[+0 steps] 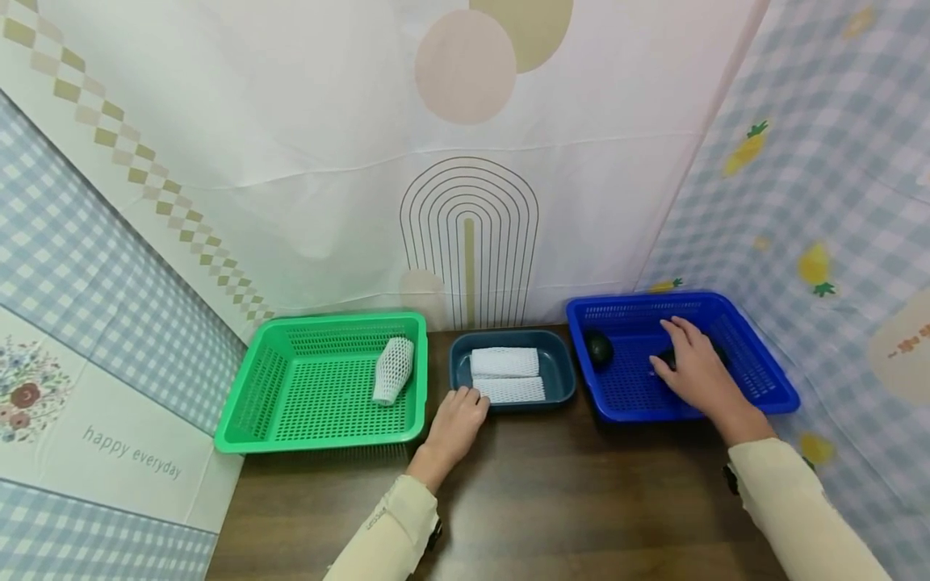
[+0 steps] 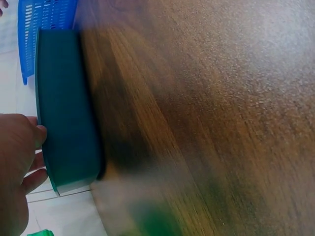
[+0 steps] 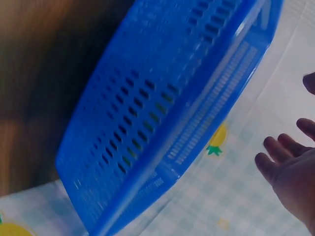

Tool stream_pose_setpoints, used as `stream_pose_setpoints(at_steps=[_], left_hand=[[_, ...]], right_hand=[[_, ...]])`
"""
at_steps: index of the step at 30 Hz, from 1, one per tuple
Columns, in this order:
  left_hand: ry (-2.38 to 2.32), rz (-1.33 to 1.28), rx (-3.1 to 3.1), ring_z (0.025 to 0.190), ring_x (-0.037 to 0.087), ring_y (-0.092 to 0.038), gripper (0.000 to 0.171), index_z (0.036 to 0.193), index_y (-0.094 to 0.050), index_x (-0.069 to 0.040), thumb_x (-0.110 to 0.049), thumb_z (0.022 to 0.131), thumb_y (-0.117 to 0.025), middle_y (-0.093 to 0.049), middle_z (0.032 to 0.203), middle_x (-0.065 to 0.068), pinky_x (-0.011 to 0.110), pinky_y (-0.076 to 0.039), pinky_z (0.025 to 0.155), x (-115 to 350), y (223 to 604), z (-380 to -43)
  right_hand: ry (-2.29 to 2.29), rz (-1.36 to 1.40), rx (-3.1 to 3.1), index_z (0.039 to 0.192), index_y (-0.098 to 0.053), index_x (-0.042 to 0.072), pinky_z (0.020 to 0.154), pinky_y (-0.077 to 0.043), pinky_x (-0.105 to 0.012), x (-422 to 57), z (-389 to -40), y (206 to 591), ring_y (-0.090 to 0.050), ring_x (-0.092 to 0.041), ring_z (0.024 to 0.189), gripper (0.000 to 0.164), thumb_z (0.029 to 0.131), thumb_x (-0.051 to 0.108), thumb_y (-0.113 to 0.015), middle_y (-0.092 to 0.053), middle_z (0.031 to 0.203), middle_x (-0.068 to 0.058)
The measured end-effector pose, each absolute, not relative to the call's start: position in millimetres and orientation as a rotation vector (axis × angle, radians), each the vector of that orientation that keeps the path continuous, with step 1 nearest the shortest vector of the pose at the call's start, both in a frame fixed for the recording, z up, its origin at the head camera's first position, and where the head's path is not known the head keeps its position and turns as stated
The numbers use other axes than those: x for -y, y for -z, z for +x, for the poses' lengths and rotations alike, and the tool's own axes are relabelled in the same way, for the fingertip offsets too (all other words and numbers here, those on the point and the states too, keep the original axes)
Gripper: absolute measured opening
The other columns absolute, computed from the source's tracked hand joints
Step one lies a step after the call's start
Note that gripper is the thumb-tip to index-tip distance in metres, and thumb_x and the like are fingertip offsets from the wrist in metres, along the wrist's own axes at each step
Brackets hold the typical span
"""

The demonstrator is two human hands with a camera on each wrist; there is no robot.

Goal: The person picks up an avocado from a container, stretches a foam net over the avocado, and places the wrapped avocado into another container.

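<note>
My left hand (image 1: 455, 424) is at the near left rim of a dark teal tray (image 1: 559, 361); in the left wrist view its fingertips overlap the tray's edge. Inside the tray lie two white foam net sleeves, a far one (image 1: 504, 362) and a near one (image 1: 512, 390). Over the blue basket (image 1: 617, 413), my right hand (image 1: 697, 367) reaches down with spread fingers. Beneath it is a dark avocado (image 1: 664, 360), partly hidden by the hand. Another dark green avocado (image 1: 599, 349) lies at the basket's left side. The right wrist view shows the fingers apart beyond the basket's rim.
On the left stands a green basket (image 1: 320, 441) with a filled white foam net sleeve (image 1: 395, 371) at its right side. All three containers stand in a row on the brown wooden table (image 1: 552, 492). Patterned cloth (image 1: 327, 234) hangs close behind and on both sides.
</note>
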State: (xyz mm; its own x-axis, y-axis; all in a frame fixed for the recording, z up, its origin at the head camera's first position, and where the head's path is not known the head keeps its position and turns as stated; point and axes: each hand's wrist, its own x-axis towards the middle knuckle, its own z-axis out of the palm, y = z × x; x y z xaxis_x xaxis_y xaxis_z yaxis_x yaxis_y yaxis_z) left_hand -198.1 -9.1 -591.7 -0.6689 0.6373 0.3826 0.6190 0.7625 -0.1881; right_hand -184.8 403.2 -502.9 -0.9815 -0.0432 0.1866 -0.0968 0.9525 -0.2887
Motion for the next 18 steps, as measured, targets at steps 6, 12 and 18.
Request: stream_pose_setpoints(at_steps=[6,12,18], left_hand=[[-0.053,-0.949,2.543,0.079,0.019,-0.056,0.011,0.095,-0.068,-0.014,-0.007,0.090,-0.061,-0.064,0.087,0.002,0.029,-0.041,0.063,8.0,591.6,-197.9],[-0.043,-0.948,2.520,0.077,0.019,-0.055,0.010,0.095,-0.068,-0.014,-0.007,0.089,-0.064,-0.064,0.086,0.002,0.029,-0.041,0.062,9.1,592.9,-196.8],[-0.016,-0.943,2.512,0.077,0.020,-0.056,0.011,0.096,-0.069,-0.013,-0.007,0.090,-0.062,-0.064,0.087,0.003,0.029,-0.040,0.063,10.4,591.2,-197.2]], right_hand=[[-0.505,0.044,3.090,0.152,-0.014,-0.002,0.099,-0.025,-0.072,-423.0,-208.4,498.3,-0.020,-0.059,0.133,0.088,0.092,0.041,-0.062,-0.014,0.152,-0.037],[-0.605,-0.061,3.267,0.152,-0.005,-0.004,0.101,-0.023,-0.072,-434.7,-229.4,502.3,-0.015,-0.061,0.133,0.104,0.088,0.059,-0.056,-0.008,0.150,-0.041],[-0.685,-0.170,3.372,0.150,-0.002,-0.010,0.101,-0.024,-0.071,-441.7,-243.6,509.7,-0.013,-0.063,0.132,0.104,0.090,0.054,-0.058,-0.005,0.148,-0.045]])
